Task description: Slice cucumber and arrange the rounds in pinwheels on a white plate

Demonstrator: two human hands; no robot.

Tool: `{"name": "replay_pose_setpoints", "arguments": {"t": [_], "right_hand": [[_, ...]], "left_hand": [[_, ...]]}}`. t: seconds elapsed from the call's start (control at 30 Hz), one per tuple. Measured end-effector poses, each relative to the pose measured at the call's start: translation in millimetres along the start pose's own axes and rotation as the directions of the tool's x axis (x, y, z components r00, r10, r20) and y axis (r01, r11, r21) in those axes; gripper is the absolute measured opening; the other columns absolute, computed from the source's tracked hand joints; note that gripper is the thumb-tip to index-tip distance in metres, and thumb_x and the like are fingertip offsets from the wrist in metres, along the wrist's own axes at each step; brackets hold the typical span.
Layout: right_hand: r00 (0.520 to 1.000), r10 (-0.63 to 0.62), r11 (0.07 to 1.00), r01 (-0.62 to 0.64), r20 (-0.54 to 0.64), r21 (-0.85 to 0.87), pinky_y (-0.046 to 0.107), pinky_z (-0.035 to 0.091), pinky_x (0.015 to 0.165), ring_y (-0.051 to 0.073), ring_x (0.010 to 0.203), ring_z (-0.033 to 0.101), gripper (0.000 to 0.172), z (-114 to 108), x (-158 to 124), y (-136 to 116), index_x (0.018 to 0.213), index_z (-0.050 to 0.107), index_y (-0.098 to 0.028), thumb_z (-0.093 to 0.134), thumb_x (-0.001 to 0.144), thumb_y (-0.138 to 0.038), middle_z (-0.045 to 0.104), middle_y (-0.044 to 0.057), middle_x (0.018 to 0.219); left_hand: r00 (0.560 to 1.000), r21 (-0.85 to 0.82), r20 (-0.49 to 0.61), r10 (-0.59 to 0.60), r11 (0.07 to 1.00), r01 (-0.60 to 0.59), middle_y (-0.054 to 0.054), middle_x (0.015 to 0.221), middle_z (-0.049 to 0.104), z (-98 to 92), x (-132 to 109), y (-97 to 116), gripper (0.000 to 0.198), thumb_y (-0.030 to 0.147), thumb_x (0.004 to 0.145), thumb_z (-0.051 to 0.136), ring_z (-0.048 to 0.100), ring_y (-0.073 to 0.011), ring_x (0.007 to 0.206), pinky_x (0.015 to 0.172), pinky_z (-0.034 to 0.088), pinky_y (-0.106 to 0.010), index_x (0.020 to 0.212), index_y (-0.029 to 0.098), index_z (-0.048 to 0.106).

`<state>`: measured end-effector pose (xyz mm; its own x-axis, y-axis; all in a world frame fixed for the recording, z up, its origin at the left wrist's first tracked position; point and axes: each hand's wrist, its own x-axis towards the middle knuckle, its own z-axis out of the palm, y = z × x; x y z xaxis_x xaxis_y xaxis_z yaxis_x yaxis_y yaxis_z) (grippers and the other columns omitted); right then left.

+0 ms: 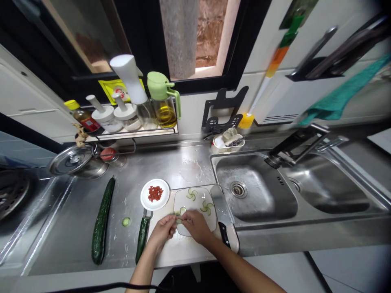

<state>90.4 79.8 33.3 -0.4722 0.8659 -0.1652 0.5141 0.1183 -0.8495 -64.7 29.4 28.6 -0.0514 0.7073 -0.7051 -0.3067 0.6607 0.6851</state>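
Note:
My left hand [165, 231] and my right hand [195, 226] meet over the lower left of a pale square plate [210, 223]. Their fingertips pinch a small cucumber slice [179, 221] between them, partly hidden by the fingers. Thin cucumber slices form a pinwheel [192, 194] at the top of the plate and another pinwheel [207, 208] on its right. More slices lie just above my fingers. Beneath the plate is a light cutting board [174, 256]. A cleaver [220, 201] rests along the board's right side, its black handle toward me.
Left of the board lie a cut cucumber piece [142, 239], a cucumber end [126, 221] and a long whole cucumber [103, 224]. A white dish [143, 199] holds chopped red bits. The double sink [256, 187] is on the right. A seasoning rack [137, 135] hangs behind.

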Motion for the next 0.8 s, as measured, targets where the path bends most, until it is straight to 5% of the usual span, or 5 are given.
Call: {"name": "replay_pose_setpoints", "arguments": {"t": [0.17, 0.4, 0.57, 0.8], "right_hand": [[0.998, -0.053, 0.997, 0.054, 0.018, -0.049, 0.026, 0.036, 0.076, 0.014, 0.076, 0.056, 0.010, -1.7, -6.6, 0.4, 0.069, 0.060, -0.021, 0.053, 0.074, -0.014, 0.065, -0.003, 0.072], [0.999, 0.043, 0.999, -0.044, -0.013, -0.005, 0.023, 0.036, 0.065, 0.014, 0.068, 0.055, 0.016, -0.8, -5.4, 6.7, 0.076, 0.058, -0.022, 0.049, 0.070, -0.011, 0.058, -0.005, 0.063], [0.997, 0.063, 0.997, -0.064, -0.045, -0.033, 0.021, 0.034, 0.059, 0.012, 0.057, 0.052, 0.018, 4.6, 4.1, 11.5, 0.078, 0.057, -0.022, 0.045, 0.071, -0.010, 0.053, -0.006, 0.056], [0.998, 0.050, 0.993, -0.055, -0.049, -0.102, 0.021, 0.033, 0.058, 0.012, 0.061, 0.053, 0.019, 12.7, 13.6, 15.5, 0.071, 0.059, -0.021, 0.045, 0.073, -0.009, 0.059, -0.003, 0.062]], "left_hand": [[0.997, -0.082, -0.002, -0.079, 0.994, 0.079, 0.002, 0.064, 0.057, 6.4, 3.3, -0.4, 0.049, 0.055, 0.059, 0.070, 0.041, -0.0016, 0.046, 0.043, 0.021, -0.015, 0.082, 0.013, 0.061], [0.992, -0.002, -0.086, 0.088, 0.996, -0.088, 0.009, 0.049, 0.045, 4.9, 19.5, -1.4, 0.053, 0.044, 0.051, 0.076, 0.036, -0.0032, 0.044, 0.045, 0.023, -0.017, 0.093, 0.013, 0.064], [0.970, 0.253, -0.109, 0.217, 0.950, -0.184, 0.004, 0.054, 0.055, 0.6, 33.3, 2.1, 0.037, 0.039, 0.059, 0.068, 0.045, -0.0071, 0.050, 0.053, 0.034, -0.020, 0.084, 0.013, 0.066], [0.892, 0.643, -0.108, 0.439, 0.715, -0.274, -0.001, 0.070, 0.067, 2.8, 40.2, 13.3, 0.021, 0.032, 0.069, 0.055, 0.059, -0.0130, 0.063, 0.063, 0.044, -0.023, 0.079, 0.017, 0.067]]}}
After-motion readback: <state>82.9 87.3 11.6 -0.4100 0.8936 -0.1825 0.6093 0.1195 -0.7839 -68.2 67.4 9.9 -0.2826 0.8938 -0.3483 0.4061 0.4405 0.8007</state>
